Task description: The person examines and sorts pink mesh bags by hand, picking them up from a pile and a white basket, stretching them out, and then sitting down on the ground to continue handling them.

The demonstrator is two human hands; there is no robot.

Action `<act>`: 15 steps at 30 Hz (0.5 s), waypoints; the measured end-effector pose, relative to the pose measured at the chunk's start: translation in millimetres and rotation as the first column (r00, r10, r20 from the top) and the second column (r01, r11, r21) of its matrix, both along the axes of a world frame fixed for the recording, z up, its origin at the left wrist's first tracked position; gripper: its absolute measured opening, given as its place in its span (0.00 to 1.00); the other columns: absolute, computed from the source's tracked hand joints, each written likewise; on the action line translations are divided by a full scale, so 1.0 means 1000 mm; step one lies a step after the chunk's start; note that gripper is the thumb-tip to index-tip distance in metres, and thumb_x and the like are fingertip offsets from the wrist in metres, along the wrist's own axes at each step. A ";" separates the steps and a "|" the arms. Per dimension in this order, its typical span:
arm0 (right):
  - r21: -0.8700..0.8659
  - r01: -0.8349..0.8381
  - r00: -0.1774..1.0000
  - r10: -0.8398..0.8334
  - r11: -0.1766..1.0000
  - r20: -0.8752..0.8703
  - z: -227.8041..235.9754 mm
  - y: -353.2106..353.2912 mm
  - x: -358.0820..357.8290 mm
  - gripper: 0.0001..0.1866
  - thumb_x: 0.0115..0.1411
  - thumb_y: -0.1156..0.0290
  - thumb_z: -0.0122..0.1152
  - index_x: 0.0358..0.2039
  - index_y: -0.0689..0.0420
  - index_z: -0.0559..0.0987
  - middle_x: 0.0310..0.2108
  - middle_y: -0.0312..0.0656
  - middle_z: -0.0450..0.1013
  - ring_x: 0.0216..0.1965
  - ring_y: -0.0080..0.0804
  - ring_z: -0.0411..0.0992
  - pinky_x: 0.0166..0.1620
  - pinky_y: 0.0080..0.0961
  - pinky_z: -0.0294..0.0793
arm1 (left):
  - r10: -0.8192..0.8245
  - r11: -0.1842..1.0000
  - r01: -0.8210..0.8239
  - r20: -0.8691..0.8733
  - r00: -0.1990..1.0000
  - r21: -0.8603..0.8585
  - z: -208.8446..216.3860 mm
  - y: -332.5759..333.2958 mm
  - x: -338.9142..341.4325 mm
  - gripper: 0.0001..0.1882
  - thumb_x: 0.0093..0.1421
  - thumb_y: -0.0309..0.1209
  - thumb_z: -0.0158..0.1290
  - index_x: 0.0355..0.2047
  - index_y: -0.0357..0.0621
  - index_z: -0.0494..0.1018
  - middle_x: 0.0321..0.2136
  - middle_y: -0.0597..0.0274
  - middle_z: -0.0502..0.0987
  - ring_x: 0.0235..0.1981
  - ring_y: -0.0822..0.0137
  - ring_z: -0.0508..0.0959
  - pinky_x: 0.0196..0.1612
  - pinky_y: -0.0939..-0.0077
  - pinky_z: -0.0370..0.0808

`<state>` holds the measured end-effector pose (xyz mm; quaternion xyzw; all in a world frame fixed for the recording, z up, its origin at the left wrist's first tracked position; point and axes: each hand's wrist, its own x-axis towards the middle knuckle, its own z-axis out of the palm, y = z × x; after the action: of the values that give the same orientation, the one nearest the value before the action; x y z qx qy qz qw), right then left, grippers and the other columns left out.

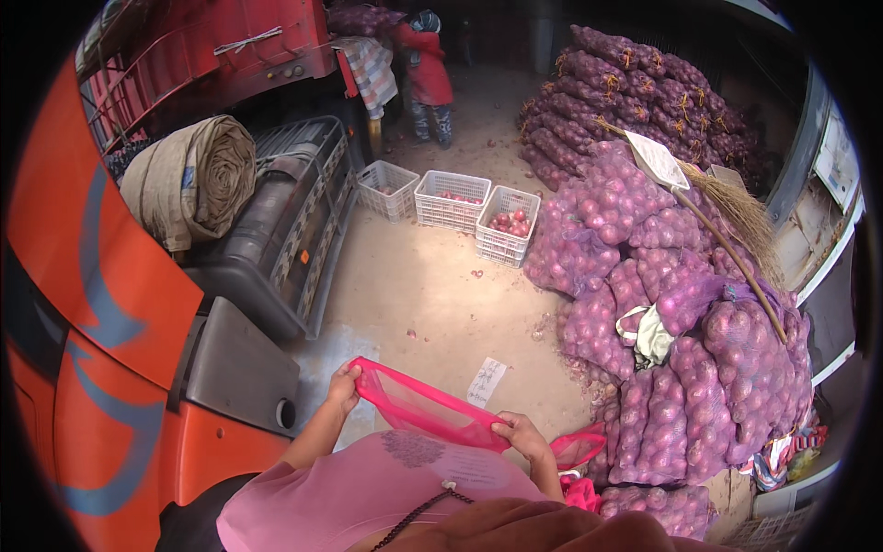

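Note:
A bright pink sheer mesh cloth (428,400) with a thick hemmed edge is stretched across in front of my chest. My left hand (344,386) is closed on its upper left corner, and my right hand (522,434) pinches the lower right end of the same edge. Whether it is a bag or a single sheet cannot be made out. Beside my right forearm lies more pink mesh (579,448), with a crumpled pink bundle (581,494) just below it.
Purple net sacks of onions (644,405) are piled along the right, under a long-handled scoop (655,161) and a straw broom (740,221). White crates (452,198) stand ahead. An orange truck (120,368) borders the left. A person in red (428,74) stands far back.

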<state>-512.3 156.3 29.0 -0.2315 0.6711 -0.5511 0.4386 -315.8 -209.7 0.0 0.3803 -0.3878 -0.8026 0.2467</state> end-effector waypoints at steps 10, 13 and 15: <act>-0.249 0.728 0.657 -0.546 0.639 0.519 0.009 -0.045 0.057 0.10 0.59 0.79 0.48 0.40 0.64 0.74 0.29 0.43 0.74 0.26 0.27 0.72 0.31 0.22 0.75 | -0.574 0.541 0.783 0.547 0.610 -0.307 -0.019 -0.001 0.093 0.09 0.59 0.27 0.50 0.38 0.41 0.76 0.25 0.67 0.76 0.23 0.74 0.74 0.27 0.80 0.71; -0.220 0.473 0.755 -0.264 0.853 0.601 0.006 -0.058 0.094 0.09 0.61 0.75 0.48 0.39 0.63 0.75 0.28 0.39 0.73 0.24 0.23 0.70 0.29 0.18 0.71 | -0.189 0.636 0.556 0.591 0.785 -0.535 -0.059 -0.028 0.111 0.08 0.58 0.27 0.50 0.36 0.40 0.75 0.26 0.64 0.76 0.24 0.71 0.75 0.30 0.76 0.74; -0.088 0.217 0.847 -0.143 0.972 0.511 0.015 -0.069 0.129 0.09 0.62 0.71 0.49 0.37 0.61 0.75 0.26 0.33 0.72 0.23 0.18 0.67 0.27 0.15 0.67 | -0.025 0.875 0.222 0.418 0.908 -0.430 -0.078 -0.053 0.118 0.08 0.58 0.25 0.49 0.37 0.40 0.73 0.28 0.62 0.76 0.25 0.67 0.76 0.33 0.72 0.76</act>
<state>-383.4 87.3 43.7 -0.0471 0.5115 -0.6774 0.5265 -197.5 -262.7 -78.5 0.4388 -0.6359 -0.6046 0.1938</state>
